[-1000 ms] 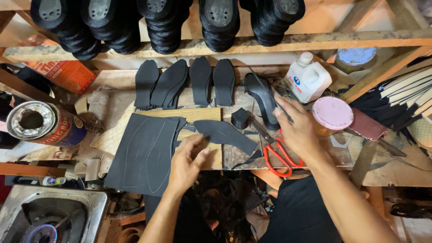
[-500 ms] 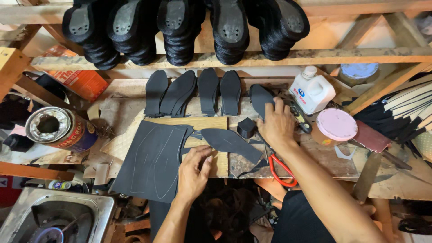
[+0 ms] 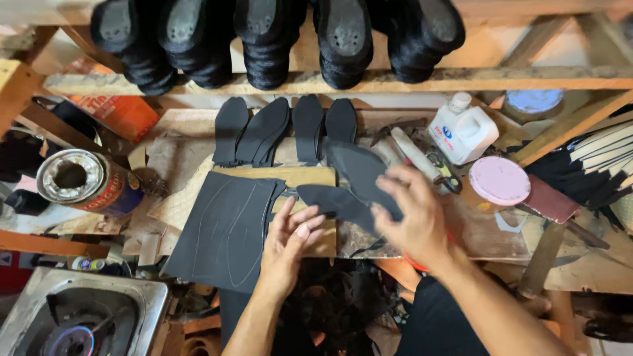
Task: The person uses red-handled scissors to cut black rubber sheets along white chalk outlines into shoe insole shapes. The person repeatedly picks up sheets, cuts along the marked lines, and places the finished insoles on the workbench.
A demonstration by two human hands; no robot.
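Nearest the wearer: gas burner (image 3: 72, 329), lower left, set in a steel tray.

Left hand (image 3: 290, 247): fingers loosely spread, fingertips resting against the lower edge of a black sole-shaped cutout (image 3: 336, 201) that lies flat on the wooden cutting board (image 3: 315, 178). Nothing is clamped in it.

Right hand (image 3: 412, 217): closed in a pinch on a second black cutout (image 3: 359, 168), lifted and tilted above the board, just over the flat one. The two hands are near each other but not touching.

Step in hand, by judgement: sorting or pairing freshly cut sole pieces. Matching the two would call for aligning the lifted piece edge to edge with the flat one while the left hand steadies it.

Left of the board: black rubber sheet (image 3: 224, 231) with faint traced outlines, partly cut.

Behind the board: row of black insoles (image 3: 283, 128), standing side by side against the back rail.

Right side: pink round lid (image 3: 499, 179), white plastic bottle (image 3: 463, 128), scissors (image 3: 442, 168).

Left side: open glue tin (image 3: 79, 181).

Farthest: wooden shelf (image 3: 461, 79) carrying stacked black moulded outsoles (image 3: 264, 33).
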